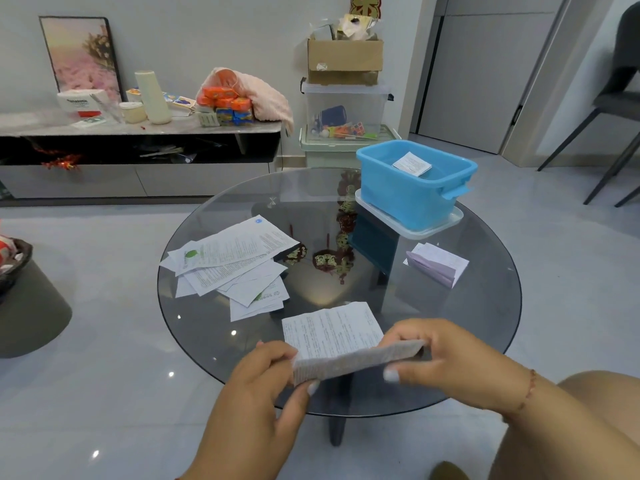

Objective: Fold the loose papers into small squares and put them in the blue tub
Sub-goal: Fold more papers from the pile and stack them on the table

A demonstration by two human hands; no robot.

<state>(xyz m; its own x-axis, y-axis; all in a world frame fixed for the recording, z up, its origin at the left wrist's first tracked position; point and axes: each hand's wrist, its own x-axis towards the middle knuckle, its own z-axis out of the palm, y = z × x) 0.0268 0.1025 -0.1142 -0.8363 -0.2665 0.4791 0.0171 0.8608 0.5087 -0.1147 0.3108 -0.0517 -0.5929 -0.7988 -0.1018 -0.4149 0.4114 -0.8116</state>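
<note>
A printed paper sheet [332,332] is held above the near edge of the round glass table [485,306], its near half bent over along a crease. My left hand [266,386] pinches its left end and my right hand [446,362] pinches its right end. A heap of loose papers [232,268] lies on the table's left side. The blue tub [412,195] stands on a white lid [446,225] at the far right of the table, with one folded paper square [412,163] inside. A folded lilac paper [438,263] lies on the glass in front of the tub.
Stacked storage boxes [346,109] topped with a cardboard box [344,60] stand behind the table. A low cabinet [138,133] with clutter runs along the left wall. A dark stool [31,306] is at left, chair legs [609,161] at far right.
</note>
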